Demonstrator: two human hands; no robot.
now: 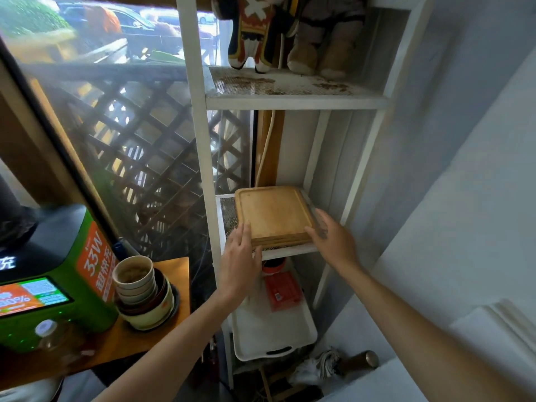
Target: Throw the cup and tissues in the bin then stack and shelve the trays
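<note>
White metal rack by a window; stacked light wooden trays lying on its middle mesh shelf. Left hand and right hand flank the stack, grip loose, fingers spread, holding nothing. Shelving looks all but finished; bin out of sight.

matt wooden trays, white mesh metal shelf
</note>
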